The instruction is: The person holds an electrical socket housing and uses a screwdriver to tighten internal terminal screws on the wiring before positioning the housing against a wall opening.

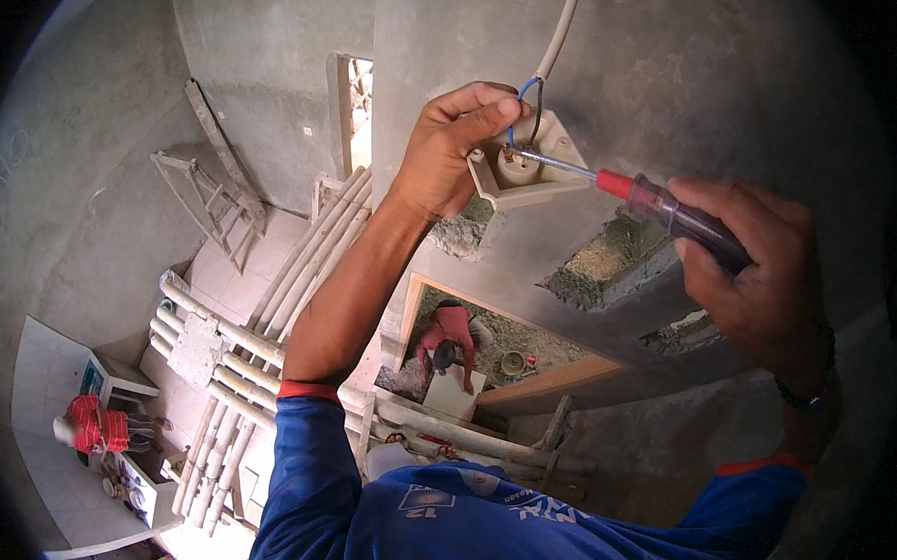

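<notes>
My left hand (453, 150) grips a pale plastic electrical fixture (554, 180) at its upper left, with the thumb near a blue wire (522, 97) and a black wire (537, 116). A white cable (563, 25) hangs down to these wires. My right hand (743, 267) is closed round the handle of a screwdriver (660, 206), red and dark translucent. Its metal shaft reaches into the fixture, with the tip at the round white inner part (516, 172), among the brass-coloured terminals.
Grey plaster wall (720, 78) has rough openings (598, 258). Bamboo scaffolding (302, 251) crosses below, with a wooden frame (205, 206) leaning left. A person in red (456, 340) crouches beside a pale board (453, 392) beyond a doorway; another person in red (100, 425) is at lower left.
</notes>
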Motion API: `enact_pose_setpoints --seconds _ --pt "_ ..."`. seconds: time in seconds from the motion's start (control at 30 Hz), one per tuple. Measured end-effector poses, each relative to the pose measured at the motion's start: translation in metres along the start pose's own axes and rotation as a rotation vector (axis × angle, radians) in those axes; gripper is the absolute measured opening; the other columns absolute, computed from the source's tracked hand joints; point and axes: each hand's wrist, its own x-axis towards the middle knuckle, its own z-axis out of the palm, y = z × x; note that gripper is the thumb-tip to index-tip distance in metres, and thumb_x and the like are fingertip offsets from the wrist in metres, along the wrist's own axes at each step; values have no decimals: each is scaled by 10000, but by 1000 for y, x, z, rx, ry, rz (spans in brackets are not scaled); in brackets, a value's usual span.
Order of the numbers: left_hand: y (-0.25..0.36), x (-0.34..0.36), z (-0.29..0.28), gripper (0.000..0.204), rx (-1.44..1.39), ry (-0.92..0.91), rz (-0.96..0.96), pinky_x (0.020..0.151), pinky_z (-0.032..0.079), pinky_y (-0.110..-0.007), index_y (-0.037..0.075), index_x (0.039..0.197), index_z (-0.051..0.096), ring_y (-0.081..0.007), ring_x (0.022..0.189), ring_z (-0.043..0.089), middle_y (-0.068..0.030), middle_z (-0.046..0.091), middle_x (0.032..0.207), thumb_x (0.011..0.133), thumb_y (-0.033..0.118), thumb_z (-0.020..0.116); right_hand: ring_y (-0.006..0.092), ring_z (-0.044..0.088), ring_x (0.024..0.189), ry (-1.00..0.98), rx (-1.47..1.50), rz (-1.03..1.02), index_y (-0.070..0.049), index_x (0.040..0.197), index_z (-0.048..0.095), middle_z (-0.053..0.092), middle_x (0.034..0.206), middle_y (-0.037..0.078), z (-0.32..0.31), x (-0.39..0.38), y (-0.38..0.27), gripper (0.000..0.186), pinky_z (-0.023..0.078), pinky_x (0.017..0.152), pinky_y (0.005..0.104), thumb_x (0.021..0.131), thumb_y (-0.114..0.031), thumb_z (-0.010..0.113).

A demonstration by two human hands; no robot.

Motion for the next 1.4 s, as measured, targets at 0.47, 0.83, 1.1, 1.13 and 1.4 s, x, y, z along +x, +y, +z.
enact_pose_setpoints --seconds 0.47,0.83,1.1,1.13,1.4 --pt "-7 0 9 109 373 96 186 655 448 -234 0 859 674 -87 775 555 -26 594 872 867 108 681 189 611 619 -74 17 176 69 1061 600 609 749 176 5 -2 -9 290 469 535 316 788 -27 597" --pt "-1 -11 22 111 578 123 325 694 442 -242 0 858 680 -99 805 543 -13 551 926 865 111 685 196 618 661 -152 159 273 73 1110 580 619 779 167 0 -2 -14 316 466 551 327 825 -63 575" --pt "6 -14 21 144 236 99 82 735 504 -284 -1 957 666 -142 876 605 -74 633 1006 883 120 641 265 650 661 -85 -126 30 88 1145 568 626 840 227 -1 -10 -17 352 505 565 343 800 24 560" --pt "3 -12 15 179 201 69 86 779 522 -317 1 992 650 -173 930 614 -108 621 1091 894 148 623 261 649 660 -66 -104 15 91 1141 568 626 840 226 -2 -9 -17 348 504 563 338 799 24 556" --pt "15 -13 16 164 -75 -45 -202 846 556 -382 1 988 662 -230 968 646 -149 662 1030 919 89 543 231 648 679 -99 -26 60 105 1120 568 626 844 221 -13 -8 -22 334 502 573 315 797 26 534"
